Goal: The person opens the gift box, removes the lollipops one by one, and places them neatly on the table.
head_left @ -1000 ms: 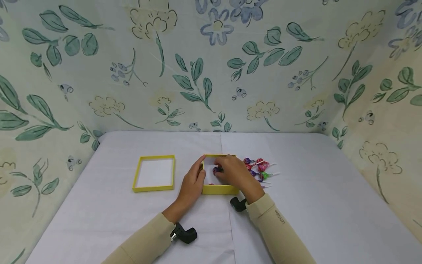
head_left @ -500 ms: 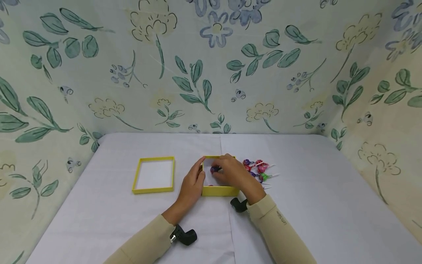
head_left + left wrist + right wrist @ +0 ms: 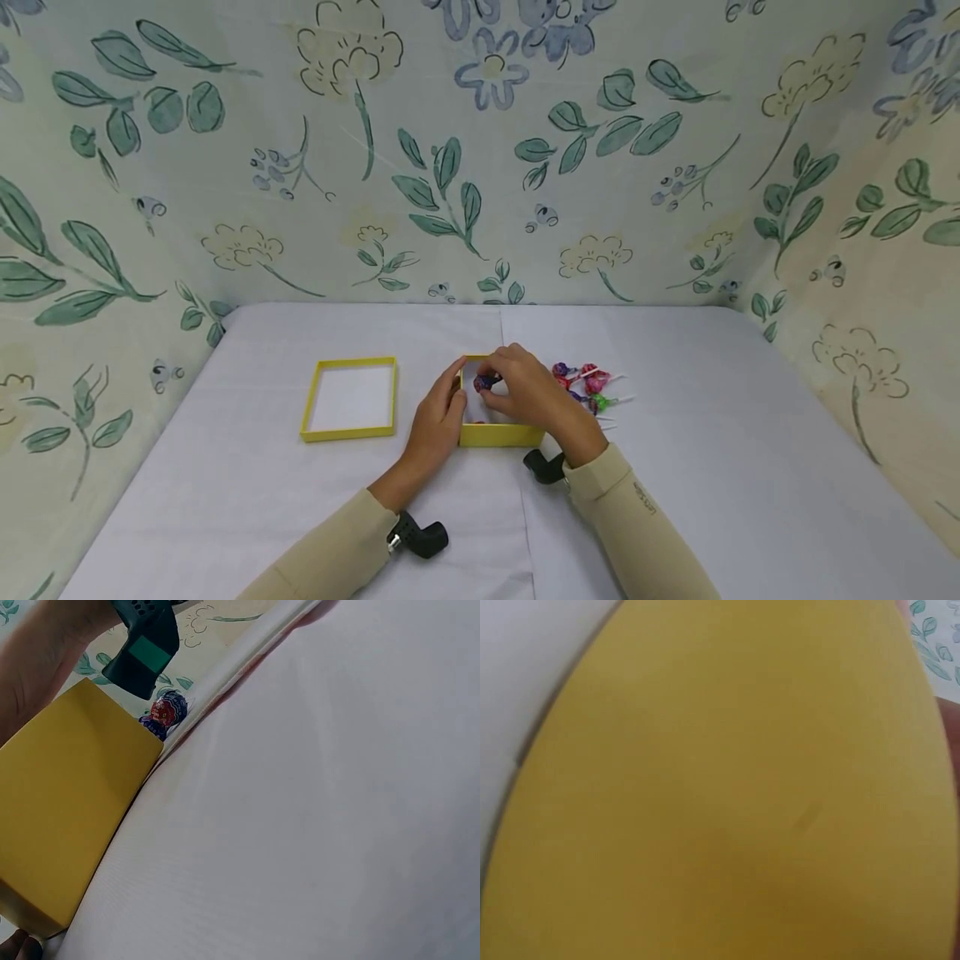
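A small yellow box stands open at the middle of the white table. My left hand holds its left wall, thumb at the far left corner. My right hand reaches over the box and pinches a purple-wrapped lollipop just above its inside. The left wrist view shows the box's yellow outer wall and a lollipop beyond it. Yellow wall fills the right wrist view.
The box's yellow lid lies upside down to the left of the box. A small pile of wrapped lollipops lies right of the box. Flower-patterned walls close in the table at the back and both sides.
My right hand has shifted slightly left and toward the box's far side, carrying the purple lollipop with it. The left hand and the box stay put.
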Motion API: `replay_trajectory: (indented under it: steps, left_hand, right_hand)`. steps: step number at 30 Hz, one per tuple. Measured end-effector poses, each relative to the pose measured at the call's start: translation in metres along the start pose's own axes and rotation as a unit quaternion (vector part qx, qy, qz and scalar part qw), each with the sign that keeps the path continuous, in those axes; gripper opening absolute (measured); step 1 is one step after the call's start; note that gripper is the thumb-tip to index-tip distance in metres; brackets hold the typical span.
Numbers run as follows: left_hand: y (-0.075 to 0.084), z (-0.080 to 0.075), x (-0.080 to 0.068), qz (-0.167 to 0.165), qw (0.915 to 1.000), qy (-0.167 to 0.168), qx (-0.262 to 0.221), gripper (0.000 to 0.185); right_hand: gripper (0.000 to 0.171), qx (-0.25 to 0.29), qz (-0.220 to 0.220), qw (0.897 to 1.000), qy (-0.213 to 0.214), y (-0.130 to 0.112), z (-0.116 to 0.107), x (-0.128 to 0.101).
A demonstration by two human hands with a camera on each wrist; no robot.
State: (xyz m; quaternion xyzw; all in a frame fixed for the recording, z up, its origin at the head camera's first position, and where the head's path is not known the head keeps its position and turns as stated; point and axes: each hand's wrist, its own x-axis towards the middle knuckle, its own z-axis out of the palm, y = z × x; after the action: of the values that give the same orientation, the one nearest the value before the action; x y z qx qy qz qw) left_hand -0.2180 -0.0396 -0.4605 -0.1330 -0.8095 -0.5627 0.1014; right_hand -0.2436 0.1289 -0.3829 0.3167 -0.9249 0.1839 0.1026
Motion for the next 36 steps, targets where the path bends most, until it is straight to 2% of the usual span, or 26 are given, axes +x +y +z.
replay_trajectory:
  steps: [9,13,22,29,36]
  left_hand:
    - [-0.002,0.007,-0.004,-0.006,0.9999,-0.007,0.007,0.048]
    - [-0.001,0.006,-0.003,-0.005,1.0000,-0.004,0.002,0.049]
    - [-0.002,0.003,-0.001,0.010,0.9999,0.005,-0.004,0.049]
    - [-0.005,0.004,0.001,0.010,0.9999,0.005,-0.004,0.050]
    - [-0.001,0.001,0.001,0.008,0.9999,0.008,0.001,0.048]
  right_hand:
    - [0.020,0.024,-0.002,0.999,0.031,0.004,-0.016,-0.017]
    - [0.021,0.019,-0.009,0.999,0.047,0.010,-0.027,-0.026]
    - [0.021,-0.012,0.014,0.998,0.067,0.025,-0.049,-0.053]
    - [0.025,-0.015,0.057,0.996,0.062,0.041,-0.059,-0.076]
    - [0.028,-0.011,0.070,0.996,0.053,0.059,-0.064,-0.097]
